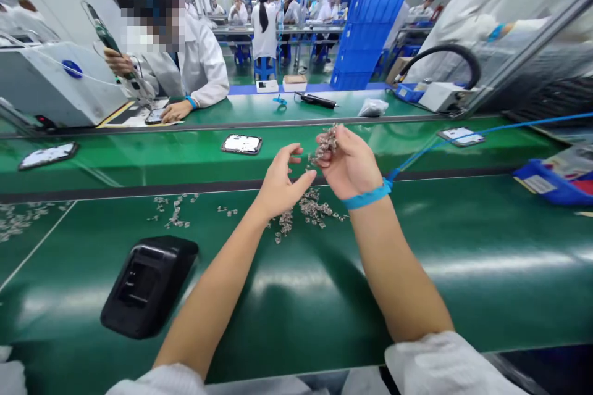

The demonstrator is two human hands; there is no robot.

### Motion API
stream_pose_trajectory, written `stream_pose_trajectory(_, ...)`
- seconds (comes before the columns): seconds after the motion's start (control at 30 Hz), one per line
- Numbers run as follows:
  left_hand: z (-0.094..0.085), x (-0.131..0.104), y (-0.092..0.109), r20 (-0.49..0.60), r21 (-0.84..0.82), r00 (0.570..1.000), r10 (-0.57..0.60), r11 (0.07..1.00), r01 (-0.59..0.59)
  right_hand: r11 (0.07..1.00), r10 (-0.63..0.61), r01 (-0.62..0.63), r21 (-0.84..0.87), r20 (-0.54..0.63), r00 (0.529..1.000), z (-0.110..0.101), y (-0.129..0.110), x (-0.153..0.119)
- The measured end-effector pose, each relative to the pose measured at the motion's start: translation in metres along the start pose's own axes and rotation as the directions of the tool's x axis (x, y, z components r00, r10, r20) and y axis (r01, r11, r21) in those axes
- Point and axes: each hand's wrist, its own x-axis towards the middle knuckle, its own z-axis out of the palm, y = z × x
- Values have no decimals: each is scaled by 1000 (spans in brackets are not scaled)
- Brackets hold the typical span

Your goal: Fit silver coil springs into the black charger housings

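Raised over the green work surface (315, 296), my right hand (349, 163) is closed around a clump of small metal parts (327, 142). A blue strap (368, 197) with a cord circles that wrist. My left hand (285, 182) is just to its left, fingers apart and slightly curled, with nothing visible in it. Beneath both hands lies a loose pile of the same small parts (315, 207), partly hidden by the left hand. More of these parts (176, 213) are scattered to the left. What exact kind they are is too small to tell.
A black moulded housing (148, 287) lies at the left. Beyond my hands, a green conveyor carries flat devices (241, 144). Across it, a person in a white coat (204, 62) holds a power screwdriver. A blue bin (556, 179) stands at the right.
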Motion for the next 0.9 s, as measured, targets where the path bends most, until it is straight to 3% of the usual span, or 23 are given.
stream_pose_trajectory(0.1,-7,3,-10,171,-224,972,-163,954,199,998,20,-22,50,40,999,10,-3,9)
stream_pose_trajectory(0.2,-13,6,-11,246,-276,950,-194,925,260,997,29,-28,75,-10,1000,4,-9,12)
stream_pose_trajectory(0.43,-29,8,0,137,-188,986,-94,975,119,1000,20,-19,18,-34,999,-22,-21,15)
stream_pose_trajectory(0.63,-36,8,8,7,-48,999,38,998,-38,1000,-11,11,-20,10,1000,-29,-12,16)
stream_pose_trajectory(0.77,-38,5,14,-38,10,996,87,996,-86,997,4,-3,-76,11,1000,-28,3,18)
stream_pose_trajectory(0.9,-41,4,19,-83,63,987,137,989,-132,992,87,-74,-106,126,988,-13,11,15)
